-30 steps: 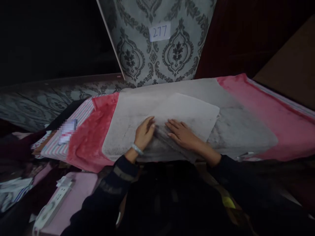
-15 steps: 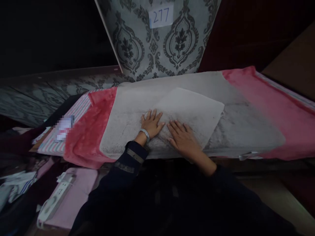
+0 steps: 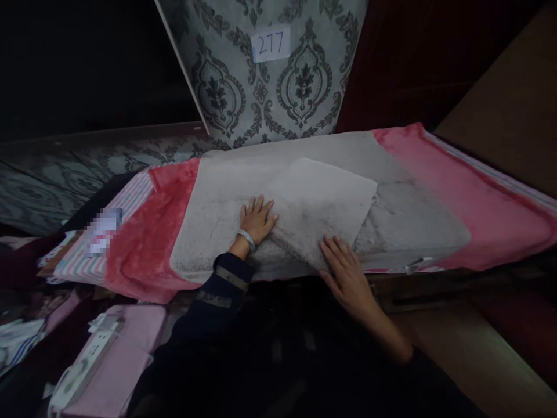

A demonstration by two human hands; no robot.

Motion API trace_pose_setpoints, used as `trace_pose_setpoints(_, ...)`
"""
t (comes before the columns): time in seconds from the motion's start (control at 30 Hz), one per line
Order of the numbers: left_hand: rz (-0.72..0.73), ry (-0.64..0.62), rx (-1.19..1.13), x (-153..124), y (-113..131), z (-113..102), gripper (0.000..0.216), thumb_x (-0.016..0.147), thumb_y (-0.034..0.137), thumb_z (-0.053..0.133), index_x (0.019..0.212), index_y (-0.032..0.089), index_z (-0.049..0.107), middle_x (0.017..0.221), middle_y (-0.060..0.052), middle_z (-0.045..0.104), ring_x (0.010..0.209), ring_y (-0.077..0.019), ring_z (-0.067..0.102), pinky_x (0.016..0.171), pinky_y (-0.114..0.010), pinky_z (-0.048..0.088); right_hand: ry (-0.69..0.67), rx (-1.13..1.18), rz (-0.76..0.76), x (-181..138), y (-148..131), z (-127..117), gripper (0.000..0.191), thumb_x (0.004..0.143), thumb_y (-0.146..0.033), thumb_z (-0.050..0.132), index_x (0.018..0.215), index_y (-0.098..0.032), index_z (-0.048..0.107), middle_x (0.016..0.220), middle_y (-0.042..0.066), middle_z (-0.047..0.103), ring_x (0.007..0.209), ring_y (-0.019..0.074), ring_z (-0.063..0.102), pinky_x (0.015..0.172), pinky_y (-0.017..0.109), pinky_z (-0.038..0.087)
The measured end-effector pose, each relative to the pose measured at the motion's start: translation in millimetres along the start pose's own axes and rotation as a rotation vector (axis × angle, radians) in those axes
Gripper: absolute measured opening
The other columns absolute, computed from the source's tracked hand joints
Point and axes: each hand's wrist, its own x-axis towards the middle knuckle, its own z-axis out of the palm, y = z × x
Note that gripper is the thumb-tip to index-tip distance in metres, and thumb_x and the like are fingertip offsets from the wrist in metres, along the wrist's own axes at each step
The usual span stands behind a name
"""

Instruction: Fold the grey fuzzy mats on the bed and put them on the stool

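Observation:
A plush grey square of cloth, perhaps a cushion cover, lies turned cornerwise on a larger grey plush mat. My left hand, with a pale bracelet at its wrist, rests with spread fingers at the left edge of the square. Over the square's front right edge lies my right hand, fingers stretched out and palm down. Neither hand grips anything. Dark smudge-like shading runs across the fur of both grey pieces.
Under the mat is a red and pink blanket over a striped cloth. At lower left, a white power strip lies on a pink surface. A dark screen and a patterned wall stand behind.
My right hand has slid right and toward me, to the square's front right edge. My left hand stays at the left edge. The whole view has shifted slightly.

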Motion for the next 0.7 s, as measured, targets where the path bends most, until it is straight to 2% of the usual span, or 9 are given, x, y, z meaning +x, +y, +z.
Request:
trace_pose_setpoints(0.13, -0.154, 0.216, -0.406, -13, -17, 5, 0.06, 0.082, 0.045, 0.067, 0.137, 0.023, 0.059, 0.163, -0.014, 0.033, 0.153, -0.0366, 0.017, 0.123, -0.058, 0.014, 0.218, 0.253, 0.253, -20, 4, -3, 0.06, 0.1, -0.041, 0.048, 0.156, -0.029, 0.034, 0.164, 0.009, 0.028, 0.149, 0.0304, 0.026, 0.118, 0.061, 0.028)
trace_pose_setpoints(0.23, -0.239, 0.395, -0.895, -23, -26, 4, 0.053, 0.077, 0.038, 0.07, 0.128, 0.024, 0.062, 0.153, -0.012, 0.047, 0.148, -0.0292, 0.034, 0.122, -0.047, 0.026, 0.341, 0.531, 0.481, -23, 4, -3, 0.065, 0.094, -0.046, 0.058, 0.154, -0.029, 0.039, 0.154, 0.011, 0.044, 0.136, 0.0311, 0.047, 0.11, 0.057, 0.042)
trace_pose_setpoints(0.3, -0.307, 0.449, -1.228, -28, -28, -2, 0.044, 0.076, 0.033, 0.069, 0.119, 0.024, 0.064, 0.141, -0.01, 0.057, 0.137, -0.0248, 0.047, 0.118, -0.043, 0.033, 0.36, 0.778, 0.619, -21, 2, -2, 0.069, 0.089, -0.047, 0.065, 0.151, -0.03, 0.041, 0.144, 0.011, 0.054, 0.117, 0.0278, 0.061, 0.1, 0.05, 0.052)
trace_pose_setpoints(0.4, -0.427, 0.424, -1.596, -37, -26, -15, 0.033, 0.072, 0.025, 0.069, 0.104, 0.023, 0.064, 0.117, -0.008, 0.067, 0.119, -0.0223, 0.06, 0.111, -0.046, 0.043, 0.397, 1.103, 0.769, -17, 0, -1, 0.065, 0.082, -0.047, 0.075, 0.14, -0.029, 0.053, 0.129, 0.008, 0.063, 0.104, 0.0228, 0.067, 0.091, 0.041, 0.057)
trace_pose_setpoints(0.5, -0.531, 0.339, -1.809, -49, -20, -25, 0.021, 0.072, 0.023, 0.067, 0.092, 0.021, 0.059, 0.099, -0.007, 0.068, 0.104, -0.0221, 0.064, 0.103, -0.05, 0.049, 0.372, 1.352, 0.856, -13, -3, -1, 0.053, 0.074, -0.042, 0.083, 0.12, -0.027, 0.063, 0.109, 0.004, 0.071, 0.095, 0.0208, 0.069, 0.085, 0.036, 0.059)
trace_pose_setpoints(0.57, -0.574, 0.282, -1.884, -57, -14, -28, 0.017, 0.073, 0.022, 0.065, 0.087, 0.021, 0.056, 0.097, -0.007, 0.067, 0.1, -0.0224, 0.065, 0.099, -0.049, 0.051, 0.289, 1.462, 0.864, -10, -6, -3, 0.043, 0.073, -0.039, 0.084, 0.109, -0.026, 0.066, 0.103, 0.003, 0.073, 0.093, 0.0211, 0.07, 0.084, 0.037, 0.06)
trace_pose_setpoints(0.7, -0.598, 0.199, -1.927, -72, 0, -28, 0.016, 0.073, 0.023, 0.063, 0.088, 0.021, 0.057, 0.1, -0.009, 0.067, 0.103, -0.0238, 0.064, 0.097, -0.047, 0.052, 0.145, 1.549, 0.843, -1, -15, -10, 0.03, 0.076, -0.04, 0.081, 0.098, -0.024, 0.068, 0.106, 0.005, 0.073, 0.1, 0.0259, 0.07, 0.086, 0.045, 0.061)
